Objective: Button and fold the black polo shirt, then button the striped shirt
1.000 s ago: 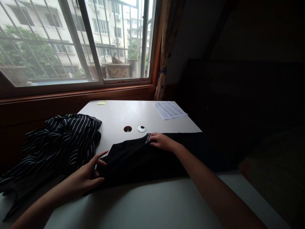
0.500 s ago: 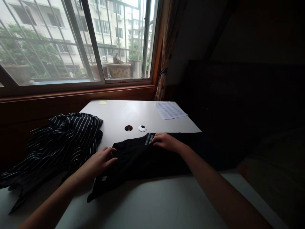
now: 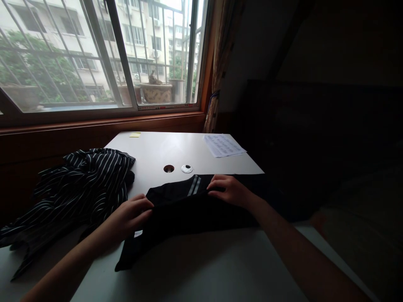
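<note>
In the head view, a black garment (image 3: 185,214) is seen spread across the middle of a white surface (image 3: 201,268), a ridge of its cloth drawn up between two bare hands. The ridge is pinched at its left end by the left hand (image 3: 130,216), whose thumb and fingers are closed together on the cloth; a second earlier, that hand was held with fingers spread at the garment's left end. The cloth is gripped farther along by the right hand (image 3: 231,191), its fingers bent over the ridge and clamped on it. The right hand has been shifted slightly rightward, and two grey stripes (image 3: 193,186), of which only one was partly exposed a second ago, are now laid bare beside it. A white label (image 3: 137,233) and the garment's lower left corner, then hidden by the left hand and forearm, are now uncovered. The striped cloth (image 3: 88,180), heaped to the left, is left as it was. Printed papers (image 3: 223,145), a yellow note (image 3: 135,134), a round hole (image 3: 168,168) and a white cap (image 3: 187,168) are seen unchanged on the far part, below the window (image 3: 154,54).
</note>
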`<state>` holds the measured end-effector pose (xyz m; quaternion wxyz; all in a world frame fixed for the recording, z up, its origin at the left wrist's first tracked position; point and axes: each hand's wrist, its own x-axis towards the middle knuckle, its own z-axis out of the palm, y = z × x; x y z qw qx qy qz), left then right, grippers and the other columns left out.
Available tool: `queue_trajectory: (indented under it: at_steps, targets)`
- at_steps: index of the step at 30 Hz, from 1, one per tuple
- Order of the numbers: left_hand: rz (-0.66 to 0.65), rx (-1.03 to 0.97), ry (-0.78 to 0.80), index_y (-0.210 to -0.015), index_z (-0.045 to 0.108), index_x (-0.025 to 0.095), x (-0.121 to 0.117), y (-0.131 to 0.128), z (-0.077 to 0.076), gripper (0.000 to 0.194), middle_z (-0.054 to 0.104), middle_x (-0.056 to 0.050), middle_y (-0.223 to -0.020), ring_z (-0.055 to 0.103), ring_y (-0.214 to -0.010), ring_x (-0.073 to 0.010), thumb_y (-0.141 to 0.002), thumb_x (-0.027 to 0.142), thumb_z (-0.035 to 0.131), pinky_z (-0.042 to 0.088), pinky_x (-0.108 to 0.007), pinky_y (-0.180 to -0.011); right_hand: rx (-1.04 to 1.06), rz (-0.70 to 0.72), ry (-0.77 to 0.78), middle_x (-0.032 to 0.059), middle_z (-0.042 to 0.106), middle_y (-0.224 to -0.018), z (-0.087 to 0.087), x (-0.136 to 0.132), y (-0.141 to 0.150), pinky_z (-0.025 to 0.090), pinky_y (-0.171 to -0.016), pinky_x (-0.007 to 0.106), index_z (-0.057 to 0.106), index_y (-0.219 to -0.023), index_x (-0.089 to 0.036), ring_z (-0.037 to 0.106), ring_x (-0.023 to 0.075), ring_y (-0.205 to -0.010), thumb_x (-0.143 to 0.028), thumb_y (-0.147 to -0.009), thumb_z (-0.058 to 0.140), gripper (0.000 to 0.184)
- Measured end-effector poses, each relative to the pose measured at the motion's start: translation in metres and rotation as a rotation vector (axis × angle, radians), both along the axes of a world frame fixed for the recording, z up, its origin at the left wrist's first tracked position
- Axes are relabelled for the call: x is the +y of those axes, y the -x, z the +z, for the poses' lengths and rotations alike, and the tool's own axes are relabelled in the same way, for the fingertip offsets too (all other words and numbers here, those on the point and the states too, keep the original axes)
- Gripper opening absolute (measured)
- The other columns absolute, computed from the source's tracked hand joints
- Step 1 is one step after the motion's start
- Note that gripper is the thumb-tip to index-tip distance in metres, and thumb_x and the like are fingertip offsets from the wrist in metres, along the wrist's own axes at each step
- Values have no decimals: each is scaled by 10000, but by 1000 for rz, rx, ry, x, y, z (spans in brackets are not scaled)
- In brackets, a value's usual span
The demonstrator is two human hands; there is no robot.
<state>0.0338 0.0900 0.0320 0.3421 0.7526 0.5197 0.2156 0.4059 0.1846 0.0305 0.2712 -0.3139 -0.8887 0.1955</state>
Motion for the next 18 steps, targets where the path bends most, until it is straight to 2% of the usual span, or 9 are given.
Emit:
queue_trajectory:
  at_steps: [4, 5, 7, 9, 12, 15, 18]
  targets:
    - [65, -80, -84, -992, 641, 228, -11, -1, 13, 328, 617, -70, -1112, 569, -995, -241, -932, 488, 451, 484, -330, -860, 4, -27, 67, 50, 672, -853, 10, -6, -3, 494, -706, 292, 736, -865, -207, 635, 174, -762, -425, -860, 676, 226]
    - [94, -101, -71, -1020, 632, 231, -10, -3, 14, 334, 625, -67, -1103, 569, -986, -241, -936, 490, 440, 484, -328, -843, 8, -45, 84, 46, 670, -831, 11, -4, -2, 486, -691, 289, 731, -851, -203, 630, 172, -747, -443, -861, 670, 247]
    - [151, -144, -2, -1032, 616, 217, -3, -6, 12, 355, 639, -48, -957, 573, -851, -213, -935, 505, 434, 478, -300, -730, 7, -76, 110, 38, 670, -813, 11, 4, 0, 473, -687, 283, 722, -844, -198, 621, 168, -738, -468, -865, 657, 279]
    - [198, -208, 73, -1000, 605, 195, 11, -7, 6, 376, 605, -17, -815, 537, -706, -172, -911, 531, 462, 438, -266, -617, -14, -91, 105, 36, 668, -818, 8, 17, 5, 464, -704, 281, 716, -834, -192, 616, 164, -742, -474, -869, 651, 291]
    - [256, -297, 106, -1022, 587, 181, 41, -6, -5, 405, 598, -9, -829, 533, -682, -154, -849, 544, 540, 421, -250, -588, -79, -105, 56, 43, 663, -831, -1, 41, 14, 450, -726, 280, 709, -808, -179, 611, 166, -756, -445, -879, 645, 283]
    - [273, -257, 151, -1011, 593, 160, 74, 2, -18, 438, 606, -16, -807, 553, -690, -167, -792, 539, 588, 434, -264, -598, -180, -129, 56, 52, 671, -859, -12, 67, 26, 440, -729, 275, 714, -838, -179, 610, 175, -780, -425, -892, 630, 265]
    - [271, -167, 200, -996, 609, 147, 106, 12, -37, 435, 620, -27, -788, 578, -702, -179, -771, 517, 575, 446, -270, -607, -289, -166, 132, 62, 685, -899, -26, 90, 39, 437, -720, 266, 722, -848, -189, 611, 176, -785, -472, -892, 614, 306]
